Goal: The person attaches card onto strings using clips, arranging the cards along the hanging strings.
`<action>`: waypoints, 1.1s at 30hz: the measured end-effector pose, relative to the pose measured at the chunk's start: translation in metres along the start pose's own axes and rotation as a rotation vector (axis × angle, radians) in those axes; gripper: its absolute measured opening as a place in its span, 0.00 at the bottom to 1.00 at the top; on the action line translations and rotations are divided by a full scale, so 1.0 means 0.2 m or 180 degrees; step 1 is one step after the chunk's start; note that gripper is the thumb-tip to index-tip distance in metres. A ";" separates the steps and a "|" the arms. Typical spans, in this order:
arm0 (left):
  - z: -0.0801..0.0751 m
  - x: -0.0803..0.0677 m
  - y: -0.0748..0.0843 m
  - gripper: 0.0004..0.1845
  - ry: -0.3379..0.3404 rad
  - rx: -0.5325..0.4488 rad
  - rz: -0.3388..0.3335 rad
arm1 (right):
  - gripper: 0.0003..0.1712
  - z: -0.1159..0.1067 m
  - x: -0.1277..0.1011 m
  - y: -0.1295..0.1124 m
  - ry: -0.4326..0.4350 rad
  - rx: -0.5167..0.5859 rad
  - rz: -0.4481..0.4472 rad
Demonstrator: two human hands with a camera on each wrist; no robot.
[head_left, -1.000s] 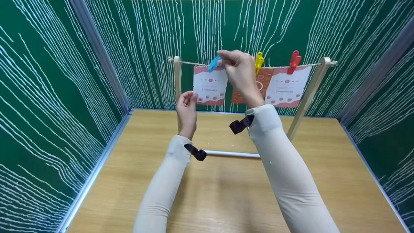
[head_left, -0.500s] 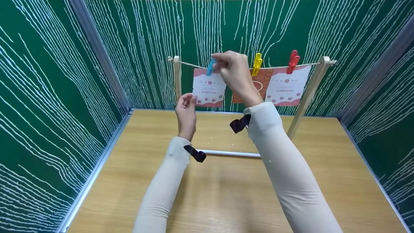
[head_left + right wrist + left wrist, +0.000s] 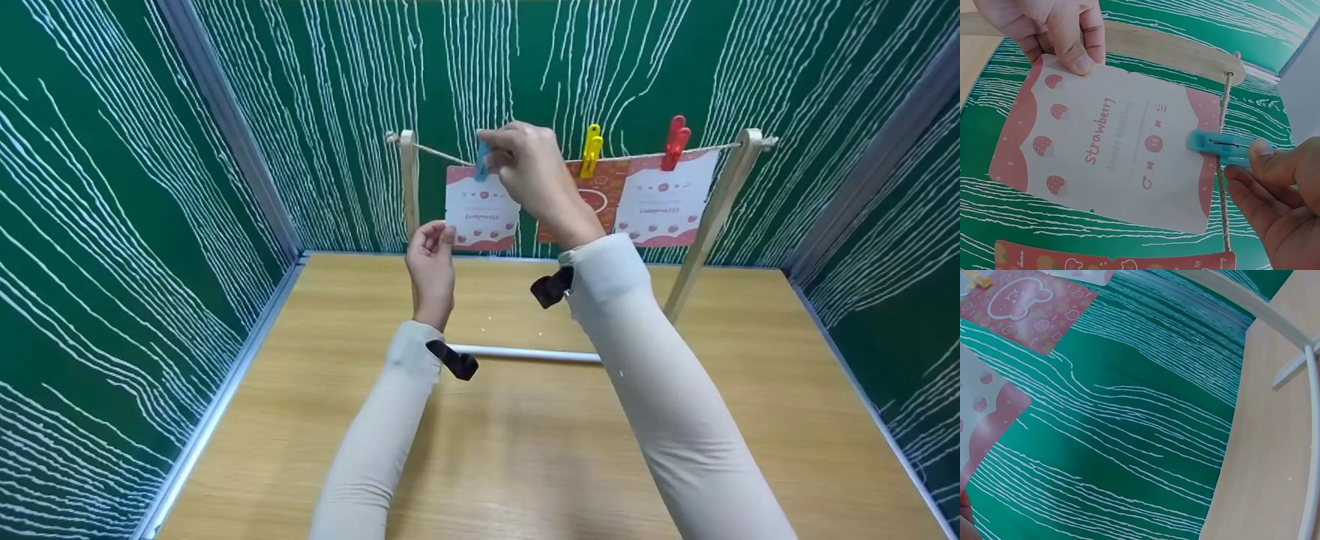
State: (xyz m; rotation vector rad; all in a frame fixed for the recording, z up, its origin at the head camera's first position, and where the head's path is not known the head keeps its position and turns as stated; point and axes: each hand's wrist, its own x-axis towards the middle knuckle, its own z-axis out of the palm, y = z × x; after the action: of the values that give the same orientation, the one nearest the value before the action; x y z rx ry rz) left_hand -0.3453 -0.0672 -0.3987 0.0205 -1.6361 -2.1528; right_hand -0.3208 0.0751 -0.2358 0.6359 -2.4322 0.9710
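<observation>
My left hand (image 3: 431, 274) pinches a white and pink strawberry card (image 3: 1112, 135) by its lower left edge, thumb on the front. At the card's top edge, my right hand (image 3: 536, 176) squeezes the handles of a blue clothespin (image 3: 1221, 147) between thumb and fingers. The pin's nose overlaps the card's top, and it crosses the rope (image 3: 1224, 208). In the left wrist view only the card's lower corner (image 3: 1008, 402) and a bit of the left hand (image 3: 967, 520) show.
An orange-red card (image 3: 559, 221) hangs under a yellow clothespin (image 3: 591, 152). Beside it another strawberry card (image 3: 664, 202) hangs from a red clothespin (image 3: 675, 142). Wooden posts (image 3: 712, 225) hold the rope, and a white bar (image 3: 532, 352) lies low across the table (image 3: 517, 435).
My right hand has shifted left and slightly down with the blue clothespin, which now stands more upright. The rope sags lower there, and the left card has dropped slightly with my left hand.
</observation>
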 end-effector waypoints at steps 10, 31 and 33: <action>-0.01 -0.01 -0.02 0.14 0.0002 0.0142 -0.0098 | 0.21 0.04 -0.01 0.00 -0.0027 0.0054 -0.0034; -0.03 -0.01 0.00 0.17 -0.0234 0.0467 0.0130 | 0.24 0.10 -0.02 0.05 0.0274 0.0071 -0.0291; -0.04 0.00 0.00 0.17 -0.0256 0.0479 0.0101 | 0.24 0.11 -0.02 0.06 0.0382 0.0109 -0.0331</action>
State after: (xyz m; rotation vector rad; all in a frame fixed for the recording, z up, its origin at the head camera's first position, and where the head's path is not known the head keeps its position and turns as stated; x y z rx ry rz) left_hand -0.3432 -0.0734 -0.4013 -0.0471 -1.8286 -2.0267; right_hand -0.3289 0.0695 -0.2589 0.6884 -2.2594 0.9815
